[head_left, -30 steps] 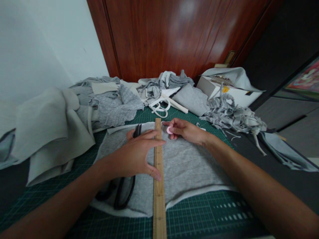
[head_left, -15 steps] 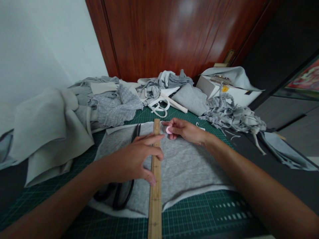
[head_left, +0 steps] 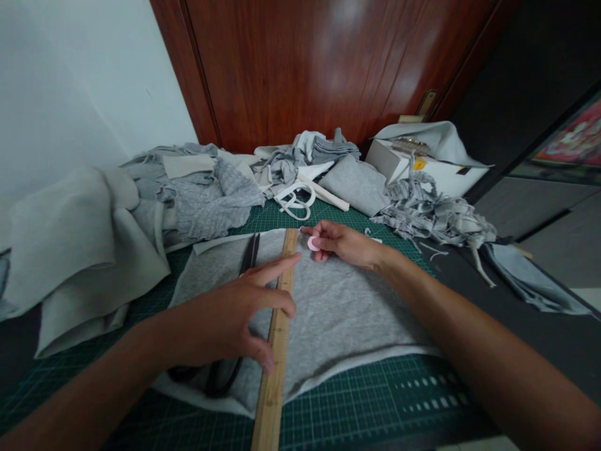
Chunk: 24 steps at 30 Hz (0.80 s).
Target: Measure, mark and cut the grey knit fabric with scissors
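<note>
Grey fabric (head_left: 342,300) lies spread on a green cutting mat (head_left: 357,388). Across it runs a wooden ruler (head_left: 277,338), slanting down to the left and past the fabric's near edge. My left hand (head_left: 239,313) rests over the ruler, fingers apart and fingertips on it. Pinched in my right hand (head_left: 338,243) is a small pink disc (head_left: 313,243), just right of the ruler's far end. Black scissors (head_left: 250,254) lie on the fabric, their handles partly hidden beneath my left hand and forearm.
Heaped grey fabrics (head_left: 201,194) and a large pale cloth (head_left: 70,232) lie at the left and back. Behind are a white strip loop (head_left: 300,202), a white box (head_left: 432,169), tangled grey strips (head_left: 436,213) and a wooden door (head_left: 291,69).
The ruler's near end has swung to the left, so the ruler is now slanted. My left hand has moved left and slightly down with it. My right hand keeps the pink disc near the far end.
</note>
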Available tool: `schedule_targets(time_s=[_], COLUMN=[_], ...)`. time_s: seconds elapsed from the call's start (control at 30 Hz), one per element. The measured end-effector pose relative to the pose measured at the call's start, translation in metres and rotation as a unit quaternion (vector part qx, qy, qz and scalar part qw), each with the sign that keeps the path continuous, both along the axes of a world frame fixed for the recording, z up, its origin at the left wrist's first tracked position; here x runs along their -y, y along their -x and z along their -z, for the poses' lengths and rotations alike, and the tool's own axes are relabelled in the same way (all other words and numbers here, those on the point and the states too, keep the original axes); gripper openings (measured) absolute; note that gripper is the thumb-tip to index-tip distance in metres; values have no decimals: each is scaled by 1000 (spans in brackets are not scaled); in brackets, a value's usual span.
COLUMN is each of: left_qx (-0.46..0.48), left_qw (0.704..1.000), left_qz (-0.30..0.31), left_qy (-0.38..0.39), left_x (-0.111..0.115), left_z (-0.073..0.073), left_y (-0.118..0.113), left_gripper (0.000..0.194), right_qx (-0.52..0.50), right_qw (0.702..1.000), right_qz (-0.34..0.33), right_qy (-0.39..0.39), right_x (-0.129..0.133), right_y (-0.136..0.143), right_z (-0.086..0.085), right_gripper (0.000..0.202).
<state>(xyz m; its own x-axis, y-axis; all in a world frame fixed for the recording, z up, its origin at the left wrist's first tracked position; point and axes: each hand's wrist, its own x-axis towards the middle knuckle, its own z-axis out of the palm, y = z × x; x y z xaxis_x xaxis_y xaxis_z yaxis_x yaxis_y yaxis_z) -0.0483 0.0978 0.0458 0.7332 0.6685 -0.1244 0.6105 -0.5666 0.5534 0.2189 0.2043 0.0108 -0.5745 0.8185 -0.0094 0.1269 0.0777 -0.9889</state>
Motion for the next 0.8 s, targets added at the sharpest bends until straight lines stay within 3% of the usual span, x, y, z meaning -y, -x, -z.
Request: schedule_targets(time_s=[0.33,0.8], left_qx=[-22,37], left_qw=[1000,997], left_qz=[0,13], left_qy=[12,-62], left_x=[1,-15], left_z=[-2,6], left_y=[0,-14], left_gripper=[50,51], right_qx=[6,8], right_qw=[1000,1000], right_qz=[2,4], right_qy=[-3,-1], right_x=[-1,2], right_y=[0,0], right_z=[0,-2], right_gripper=[23,28])
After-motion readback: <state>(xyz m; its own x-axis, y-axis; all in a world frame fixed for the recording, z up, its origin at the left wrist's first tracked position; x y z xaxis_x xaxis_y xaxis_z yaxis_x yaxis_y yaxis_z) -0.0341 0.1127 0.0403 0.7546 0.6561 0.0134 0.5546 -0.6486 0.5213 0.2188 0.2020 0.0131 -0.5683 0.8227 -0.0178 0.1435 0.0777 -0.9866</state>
